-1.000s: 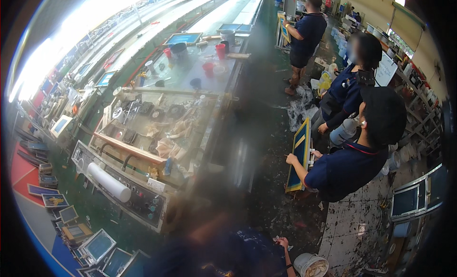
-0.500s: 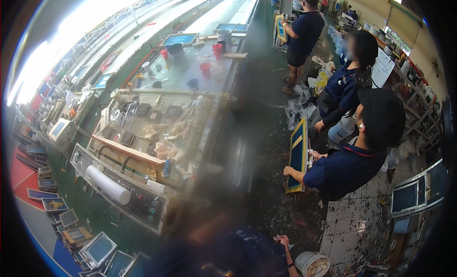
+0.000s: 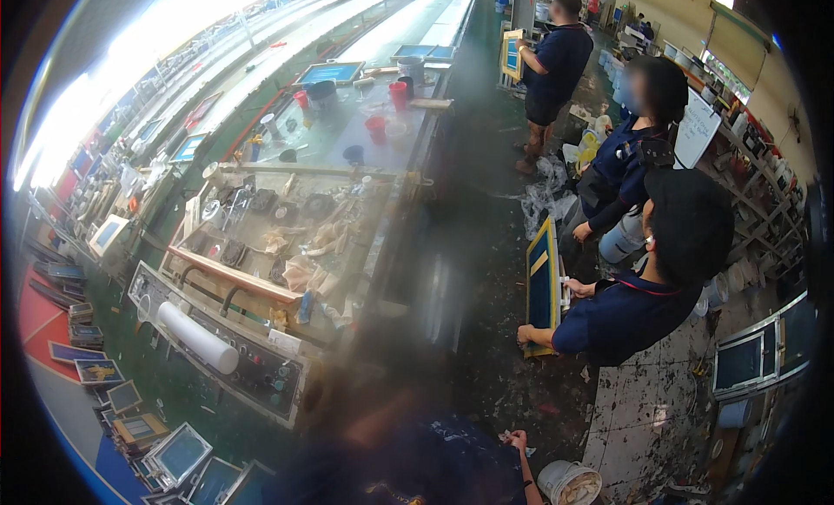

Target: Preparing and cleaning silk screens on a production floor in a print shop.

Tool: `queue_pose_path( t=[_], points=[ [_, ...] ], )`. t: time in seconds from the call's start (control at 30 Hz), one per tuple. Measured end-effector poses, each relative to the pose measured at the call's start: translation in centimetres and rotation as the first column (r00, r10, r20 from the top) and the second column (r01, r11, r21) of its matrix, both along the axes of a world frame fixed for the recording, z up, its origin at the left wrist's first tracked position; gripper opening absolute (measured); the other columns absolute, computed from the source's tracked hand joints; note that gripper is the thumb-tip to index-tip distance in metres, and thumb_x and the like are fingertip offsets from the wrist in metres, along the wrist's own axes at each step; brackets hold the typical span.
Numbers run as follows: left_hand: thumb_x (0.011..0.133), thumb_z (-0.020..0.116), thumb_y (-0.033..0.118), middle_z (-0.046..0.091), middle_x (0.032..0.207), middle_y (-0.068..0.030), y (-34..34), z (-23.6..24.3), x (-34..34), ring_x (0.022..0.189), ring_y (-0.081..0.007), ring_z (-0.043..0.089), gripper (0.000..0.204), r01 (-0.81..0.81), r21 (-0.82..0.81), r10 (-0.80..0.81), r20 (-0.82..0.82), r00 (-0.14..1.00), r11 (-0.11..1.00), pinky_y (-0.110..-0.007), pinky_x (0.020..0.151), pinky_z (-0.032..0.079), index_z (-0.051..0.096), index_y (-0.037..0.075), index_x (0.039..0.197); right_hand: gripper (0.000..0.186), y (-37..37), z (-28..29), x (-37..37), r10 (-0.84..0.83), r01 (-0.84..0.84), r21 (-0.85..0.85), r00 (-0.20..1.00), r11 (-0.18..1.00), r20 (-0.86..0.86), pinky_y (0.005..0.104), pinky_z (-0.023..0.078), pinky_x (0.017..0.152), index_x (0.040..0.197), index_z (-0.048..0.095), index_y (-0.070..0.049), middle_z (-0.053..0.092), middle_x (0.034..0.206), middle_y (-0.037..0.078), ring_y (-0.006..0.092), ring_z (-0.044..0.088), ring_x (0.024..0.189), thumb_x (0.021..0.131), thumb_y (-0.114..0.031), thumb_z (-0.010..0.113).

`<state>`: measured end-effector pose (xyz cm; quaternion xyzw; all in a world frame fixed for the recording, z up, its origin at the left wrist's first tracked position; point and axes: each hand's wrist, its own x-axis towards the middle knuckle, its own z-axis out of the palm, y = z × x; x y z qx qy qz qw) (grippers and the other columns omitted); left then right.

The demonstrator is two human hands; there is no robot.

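- The wearer's left and right hands lie out of view, so I cannot tell whether their fingers are open or closed.
- At the lower edge, a co-worker's bare hand [image 3: 517,440] appears to pinch a small whitish scrap [image 3: 506,435]; a round white plastic bucket [image 3: 554,481] with pale crumpled stuff inside stands near it.
- To the right, a co-worker in a black cap and navy shirt [image 3: 647,323] holds a rectangular yellow-edged frame with dark blue mesh [image 3: 542,301] upright, the left hand [image 3: 526,333] gripping its lower corner and the right hand [image 3: 579,288] at its near side.
- Farther back, another person [image 3: 559,58] holds a smaller yellow-edged framed screen [image 3: 512,57].
- On the left, a long glossy desk [image 3: 334,145] carries red plastic cups [image 3: 375,128] and a blue framed screen [image 3: 330,73].
- Nearer, beige crumpled cloths [image 3: 306,275] lie beyond a copper-coloured bar [image 3: 234,277]; a white cylindrical roll [image 3: 198,338] rests on a dark control panel [image 3: 252,385].
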<state>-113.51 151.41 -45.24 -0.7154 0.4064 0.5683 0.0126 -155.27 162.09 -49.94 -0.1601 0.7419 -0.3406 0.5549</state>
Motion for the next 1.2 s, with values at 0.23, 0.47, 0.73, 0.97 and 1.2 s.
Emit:
queue_pose_path(
  t=[0.23, 0.47, 0.73, 0.97, 1.2],
  points=[
    [0.088, 0.059, 0.030, 0.073, 0.102, -0.0099, 0.3, -0.7, 0.2, 0.091, -0.0200, 0.070, 0.038, -0.051, -0.016, 0.050, -0.056, 0.997, 0.999, -0.034, 0.083, 0.054, 0.070, 0.008, 0.118, 0.023, 0.7, -3.4, -1.1, 0.008, -0.006, -0.073, 0.999, 0.997, 0.033, 0.0332, 0.049, 0.052, 0.092, 0.045, -0.007, 0.052, 0.075, 0.007, 0.0173, 0.054, 0.057, 0.082, 0.009, 0.059],
    [0.088, 0.060, 0.031, 0.073, 0.104, -0.0106, 0.5, -0.3, 0.2, 0.093, -0.0202, 0.071, 0.040, -0.042, -0.018, 0.042, -0.012, 0.999, 0.999, -0.035, 0.083, 0.054, 0.069, 0.007, 0.118, 0.020, 0.5, -2.6, -0.6, -0.008, 0.008, -0.008, 1.000, 1.000, -0.006, 0.0328, 0.048, 0.049, 0.093, 0.043, -0.005, 0.052, 0.071, 0.008, 0.0173, 0.053, 0.053, 0.084, 0.008, 0.055],
    [0.089, 0.062, 0.028, 0.073, 0.099, -0.0100, 1.1, 0.3, -0.3, 0.089, -0.0187, 0.070, 0.034, -0.154, 0.025, 0.155, -0.081, 0.985, 0.988, -0.034, 0.080, 0.055, 0.071, 0.005, 0.113, 0.010, 0.3, -2.8, -1.1, -0.098, 0.097, 0.042, 0.995, 0.994, 0.021, 0.0340, 0.047, 0.047, 0.093, 0.043, -0.003, 0.055, 0.069, 0.011, 0.0171, 0.054, 0.051, 0.091, -0.004, 0.052],
    [0.094, 0.062, 0.016, 0.068, 0.098, -0.0078, -1.6, 0.9, -2.1, 0.086, -0.0169, 0.067, 0.031, -0.408, 0.246, 0.475, -0.524, 0.707, 0.879, -0.031, 0.076, 0.056, 0.062, 0.005, 0.123, 0.007, -5.6, 3.5, 3.5, 0.438, -0.459, -0.016, 0.857, 0.888, -0.271, 0.0335, 0.046, 0.050, 0.087, 0.059, -0.003, 0.057, 0.063, 0.006, 0.0174, 0.055, 0.051, 0.086, -0.010, 0.059],
    [0.090, 0.065, 0.005, 0.065, 0.099, -0.0053, -7.3, 6.3, -8.0, 0.096, -0.0176, 0.067, 0.044, -0.257, 0.162, 0.281, -0.793, 0.540, 0.953, -0.033, 0.085, 0.057, 0.054, 0.006, 0.133, 0.015, -11.7, 13.4, 12.1, 0.681, -0.796, -0.248, 0.602, 0.552, -0.418, 0.0315, 0.050, 0.067, 0.094, 0.065, -0.003, 0.067, 0.075, 0.008, 0.0160, 0.065, 0.071, 0.082, -0.012, 0.068]
  ],
)
